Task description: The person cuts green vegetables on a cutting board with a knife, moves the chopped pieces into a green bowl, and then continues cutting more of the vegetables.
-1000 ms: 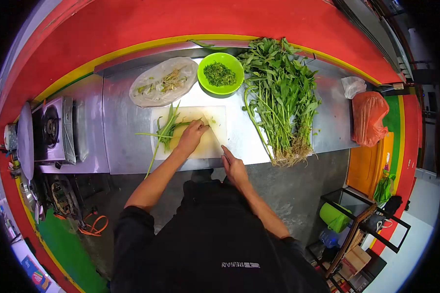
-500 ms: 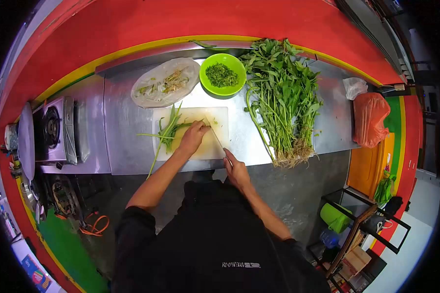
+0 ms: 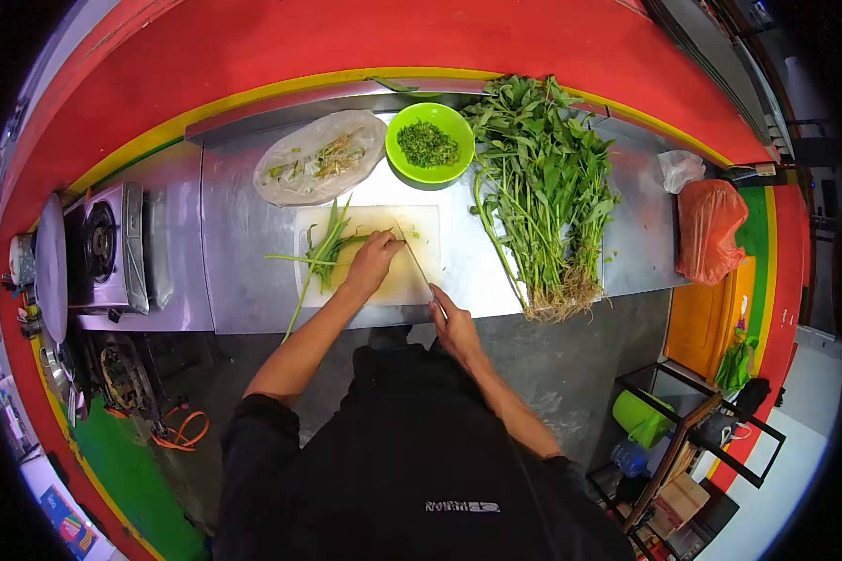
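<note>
On the white cutting board my left hand is closed on green stalks, which spread out to its left. My right hand grips a knife by its handle near the board's lower right corner. The blade slants up and left, its edge beside my left fingertips. Small green bits lie by the blade. Behind the board stands a bright green bowl with chopped greens in it, and left of that lies a clear plastic bag with root and stem scraps on it.
A large bundle of leafy greens with roots lies right of the board. Farther right are a white bag and a red plastic bag. A gas stove stands at the left. The steel counter's front edge is near my body.
The whole view has shifted very slightly. Both hands stay nearly where they were, with the knife still beside my left fingertips.
</note>
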`<state>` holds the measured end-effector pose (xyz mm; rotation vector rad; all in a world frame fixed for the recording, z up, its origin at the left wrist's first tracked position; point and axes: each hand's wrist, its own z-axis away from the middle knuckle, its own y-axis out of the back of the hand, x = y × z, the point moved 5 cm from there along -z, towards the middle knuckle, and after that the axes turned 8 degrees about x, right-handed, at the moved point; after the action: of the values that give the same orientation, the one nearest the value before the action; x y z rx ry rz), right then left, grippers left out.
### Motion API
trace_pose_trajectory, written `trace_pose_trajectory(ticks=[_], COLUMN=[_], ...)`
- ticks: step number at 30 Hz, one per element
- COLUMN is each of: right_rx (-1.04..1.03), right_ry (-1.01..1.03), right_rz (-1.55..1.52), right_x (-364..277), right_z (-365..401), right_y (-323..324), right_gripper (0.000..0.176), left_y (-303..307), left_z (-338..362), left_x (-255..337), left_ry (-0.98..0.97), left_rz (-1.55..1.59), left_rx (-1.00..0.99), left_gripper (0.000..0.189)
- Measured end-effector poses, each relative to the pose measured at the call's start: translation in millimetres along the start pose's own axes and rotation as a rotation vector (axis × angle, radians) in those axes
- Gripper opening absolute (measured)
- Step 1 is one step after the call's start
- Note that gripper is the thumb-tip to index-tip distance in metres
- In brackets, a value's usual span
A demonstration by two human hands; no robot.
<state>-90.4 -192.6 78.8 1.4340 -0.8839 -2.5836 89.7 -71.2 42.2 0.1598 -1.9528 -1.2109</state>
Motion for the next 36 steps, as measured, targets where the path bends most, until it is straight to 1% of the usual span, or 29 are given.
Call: trace_pose_trajectory(ticks=[1,2,4,5,8,10,12,16,17,20,21,23,26,28,30,31,32,34,35,36], right_rx=[-0.054,-0.055,0.060,0.072,0.061,0.059,0.053,0.016,0.049,0.049,0.050,0.062,0.032,0.054,0.005,-0.020,-0.022,0.003,0.046,0.045], right_ry=[-0.110,-0.110,0.114,0.156,0.135,0.137,0.097,0.053,0.097,0.091,0.090,0.127,0.084,0.125,0.037,-0.050,-0.050,0.008,0.113,0.112], right_rz=[-0.002,-0.002,-0.001,0.029,0.111,0.103,0.029,0.012,0.007,-0.002,-0.002,0.110,0.075,0.065,0.023,-0.012,-0.011,0.002,0.008,0.009], right_x=[-18.0,-7.3,6.7,12.6,1.4,-2.0,-2.5,1.5,9.3,9.9,9.9,8.4,-1.4,-5.8,-5.3,-21.9,-19.7,-4.2,3.7,2.0], right_z=[3.8,1.6,-4.9,-6.6,-14.2,-16.2,-16.2,-5.6,-4.6,-3.7,-4.7,-9.2,-16.8,-19.6,-19.4,-12.2,-11.8,-9.3,-10.1,-9.3], right_y=[7.6,2.3,-6.3,-8.7,-7.0,-7.4,-7.3,-4.0,-7.9,-8.2,-8.1,-7.9,-6.9,-6.1,-6.0,3.2,2.7,-0.6,-4.8,-4.1], right_gripper=[0.039,0.039,0.040,0.041,0.042,0.041,0.040,0.040,0.040,0.041,0.041,0.041,0.041,0.041,0.040,0.040,0.040,0.040,0.039,0.039], left_y=[0.0,-0.4,2.1,1.3,-4.2,-1.2,0.7,-0.8,-0.4,2.1,1.8,-1.3,0.9,1.0,2.3,3.3,3.8,2.4,1.6,0.1], left_z=[-0.8,-0.6,-0.8,-0.6,-0.2,1.2,-0.3,0.6,-0.1,-1.2,-0.4,-0.5,-0.1,-1.1,-1.4,-1.6,-1.2,-0.6,-0.8,-0.6], left_x=[0.0,-0.7,1.2,1.0,-4.4,-1.6,-0.8,-1.6,-1.1,0.5,0.4,-2.4,0.1,-0.1,-0.7,-0.3,0.3,-0.7,-1.3,-2.6], left_ry=[-0.011,-0.010,-0.003,0.017,0.026,0.006,-0.003,0.023,0.018,0.029,0.012,0.005,0.023,0.023,0.024,0.016,0.008,0.014,0.016,0.018], left_rz=[0.012,0.013,0.036,0.029,0.042,0.022,0.040,0.035,0.034,0.062,0.043,0.037,0.017,0.042,0.019,0.026,0.034,0.034,0.030,0.031], left_rx=[0.024,0.024,0.026,0.004,-0.058,-0.033,0.008,0.000,0.010,-0.004,0.021,0.008,-0.017,-0.014,-0.013,-0.006,0.001,-0.002,-0.002,-0.003], left_gripper=[0.030,0.030,0.030,0.030,0.031,0.031,0.032,0.030,0.028,0.027,0.027,0.028,0.030,0.031,0.032,0.032,0.031,0.031,0.031,0.031])
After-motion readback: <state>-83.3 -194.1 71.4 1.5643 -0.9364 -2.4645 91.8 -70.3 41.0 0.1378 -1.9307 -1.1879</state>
